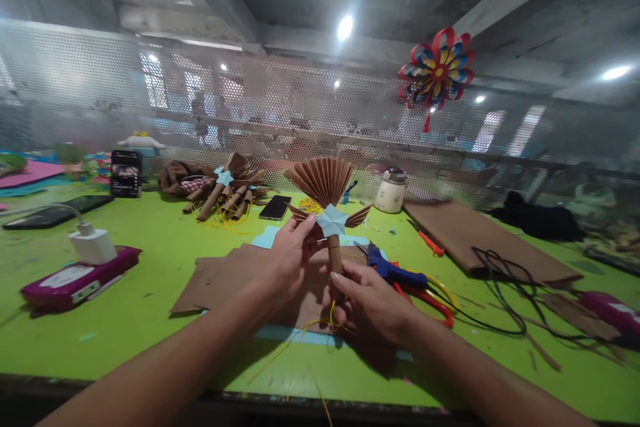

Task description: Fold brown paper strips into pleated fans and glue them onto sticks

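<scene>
Upright between my hands is a brown paper fan (320, 178) with pleated folds, small pleated side pieces and a rolled paper handle (334, 255). A light blue paper star (331, 220) sits where the fan meets the handle. My left hand (296, 247) pinches the craft at the star's left side. My right hand (367, 290) is closed around the lower handle. Yellow string (295, 337) hangs from the handle's bottom end toward the table edge. Beneath my hands lie brown paper sheets (215, 280) over light blue paper.
A blue glue gun (395, 267) and red-handled scissors (440, 307) lie right of my hands, near a black cable (515, 280). Folded brown paper (480, 233) and an orange cutter (431, 243) are farther right. Similar paper crafts (223, 197) are piled back left; a purple power strip (80, 280) lies left.
</scene>
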`<state>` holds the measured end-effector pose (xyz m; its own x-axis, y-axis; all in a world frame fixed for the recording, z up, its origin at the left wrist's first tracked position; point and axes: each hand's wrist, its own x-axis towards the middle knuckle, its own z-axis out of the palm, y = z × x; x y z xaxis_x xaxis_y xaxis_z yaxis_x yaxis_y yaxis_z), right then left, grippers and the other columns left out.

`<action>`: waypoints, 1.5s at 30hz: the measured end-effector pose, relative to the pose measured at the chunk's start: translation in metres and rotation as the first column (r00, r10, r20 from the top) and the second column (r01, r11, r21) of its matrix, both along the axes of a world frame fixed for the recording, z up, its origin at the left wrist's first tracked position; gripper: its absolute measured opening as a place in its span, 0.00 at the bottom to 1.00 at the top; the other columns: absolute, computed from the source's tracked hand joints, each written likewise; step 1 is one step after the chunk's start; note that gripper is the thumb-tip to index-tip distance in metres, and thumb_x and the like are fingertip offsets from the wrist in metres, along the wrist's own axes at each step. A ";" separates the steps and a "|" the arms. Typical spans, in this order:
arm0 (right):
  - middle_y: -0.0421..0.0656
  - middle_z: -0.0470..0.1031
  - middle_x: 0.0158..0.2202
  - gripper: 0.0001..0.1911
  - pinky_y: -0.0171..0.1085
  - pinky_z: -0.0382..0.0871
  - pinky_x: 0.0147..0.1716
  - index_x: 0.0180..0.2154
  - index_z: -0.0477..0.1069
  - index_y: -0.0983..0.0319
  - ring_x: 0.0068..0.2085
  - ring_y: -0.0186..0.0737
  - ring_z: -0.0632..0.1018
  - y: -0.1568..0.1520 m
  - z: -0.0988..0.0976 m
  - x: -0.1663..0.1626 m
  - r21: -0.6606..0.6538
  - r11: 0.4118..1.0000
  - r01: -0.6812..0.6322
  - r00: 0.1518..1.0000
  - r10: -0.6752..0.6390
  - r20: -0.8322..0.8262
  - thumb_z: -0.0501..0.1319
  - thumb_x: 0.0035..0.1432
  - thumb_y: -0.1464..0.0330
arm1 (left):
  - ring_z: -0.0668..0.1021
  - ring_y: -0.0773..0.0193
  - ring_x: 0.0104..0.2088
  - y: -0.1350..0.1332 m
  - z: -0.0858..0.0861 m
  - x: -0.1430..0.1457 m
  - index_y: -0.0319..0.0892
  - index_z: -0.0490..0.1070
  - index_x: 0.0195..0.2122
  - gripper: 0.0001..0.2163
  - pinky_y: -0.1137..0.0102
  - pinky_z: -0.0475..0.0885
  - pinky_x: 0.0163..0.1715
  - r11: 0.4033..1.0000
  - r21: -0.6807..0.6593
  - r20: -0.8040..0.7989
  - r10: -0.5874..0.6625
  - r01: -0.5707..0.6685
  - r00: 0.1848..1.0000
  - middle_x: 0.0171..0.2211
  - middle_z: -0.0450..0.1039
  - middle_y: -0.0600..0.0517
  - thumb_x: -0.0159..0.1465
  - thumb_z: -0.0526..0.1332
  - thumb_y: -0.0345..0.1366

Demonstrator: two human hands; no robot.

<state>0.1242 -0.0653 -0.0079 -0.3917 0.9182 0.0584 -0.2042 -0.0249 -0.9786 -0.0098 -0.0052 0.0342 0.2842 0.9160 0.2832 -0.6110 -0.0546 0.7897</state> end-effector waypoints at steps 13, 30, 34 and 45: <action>0.42 0.71 0.30 0.15 0.29 0.59 0.18 0.39 0.65 0.64 0.19 0.25 0.68 0.002 -0.004 -0.002 0.047 0.998 0.034 0.999 -0.036 0.035 0.56 0.56 0.59 | 0.75 0.62 0.23 -0.016 -0.007 0.003 0.38 0.68 0.36 0.13 0.68 0.70 0.21 0.942 -0.112 -0.294 -0.336 0.317 0.895 0.30 0.73 0.45 0.56 0.60 0.43; 0.36 0.66 0.19 0.16 0.27 0.53 0.13 0.36 0.67 0.65 0.15 0.25 0.63 -0.003 0.009 0.002 0.082 0.995 0.061 0.951 -0.083 0.299 0.60 0.51 0.59 | 0.77 0.60 0.29 0.005 -0.017 0.003 0.37 0.67 0.33 0.10 0.64 0.73 0.31 0.979 -0.117 -0.307 -0.197 0.169 0.931 0.32 0.75 0.43 0.55 0.62 0.38; 0.40 0.70 0.22 0.15 0.27 0.52 0.13 0.34 0.67 0.66 0.16 0.24 0.63 -0.006 0.010 0.003 0.060 0.998 -0.002 0.957 -0.016 0.289 0.60 0.51 0.60 | 0.78 0.59 0.31 0.009 -0.012 0.000 0.37 0.64 0.32 0.07 0.62 0.73 0.33 0.982 -0.151 -0.286 -0.151 0.111 0.946 0.32 0.75 0.42 0.57 0.60 0.35; 0.41 0.72 0.22 0.17 0.25 0.52 0.11 0.31 0.69 0.67 0.15 0.24 0.65 -0.004 0.002 0.003 -0.010 0.999 0.043 0.966 -0.039 0.256 0.58 0.52 0.57 | 0.78 0.59 0.31 0.019 -0.011 -0.003 0.37 0.64 0.34 0.07 0.62 0.73 0.36 0.982 -0.139 -0.207 -0.154 0.127 0.966 0.29 0.75 0.44 0.60 0.57 0.36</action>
<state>0.1272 -0.0696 -0.0054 -0.3536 0.9339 -0.0530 0.0517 -0.0370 -0.9980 -0.0131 0.0134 0.0234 0.4542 0.8866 0.0881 -0.4200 0.1259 0.8988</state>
